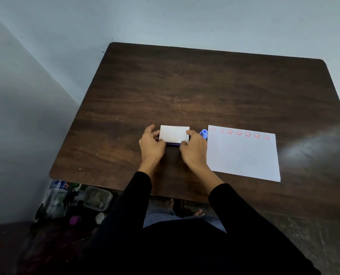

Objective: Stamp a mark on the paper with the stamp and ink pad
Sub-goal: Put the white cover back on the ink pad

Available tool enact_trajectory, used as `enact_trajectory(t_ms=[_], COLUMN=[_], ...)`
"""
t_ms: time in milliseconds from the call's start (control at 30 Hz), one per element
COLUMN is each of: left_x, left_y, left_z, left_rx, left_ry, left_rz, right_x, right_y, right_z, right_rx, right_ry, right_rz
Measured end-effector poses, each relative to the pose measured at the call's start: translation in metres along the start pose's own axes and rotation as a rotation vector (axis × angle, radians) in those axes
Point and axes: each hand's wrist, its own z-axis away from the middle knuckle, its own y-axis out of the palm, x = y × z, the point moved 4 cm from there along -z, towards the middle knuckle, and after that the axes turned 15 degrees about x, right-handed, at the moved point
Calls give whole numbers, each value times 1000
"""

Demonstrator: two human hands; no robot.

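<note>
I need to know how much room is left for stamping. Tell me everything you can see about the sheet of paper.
The paper is a plain white rectangular sheet lying flat on the dark wood-look table, to the right of both hands, which do not touch it. A row of seven red smiley stamp marks runs along its far edge; the rest is blank. The blue stamp stands by its far left corner.

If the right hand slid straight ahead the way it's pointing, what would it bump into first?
The right hand already touches the ink pad's white lid, so it would push that first. The blue stamp sits just to its right and probably stays clear, though depth is hard to judge.
</note>
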Motion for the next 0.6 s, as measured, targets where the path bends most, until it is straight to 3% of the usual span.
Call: enact_trajectory(t_ms=[600], left_x=[-2], left_y=[-1], left_z=[-8], left_rx=[38], left_ry=[10], left_rz=[-63], right_x=[0], right_y=[1], right_z=[-4], right_rx=[-6], right_ry=[20], right_rz=[165])
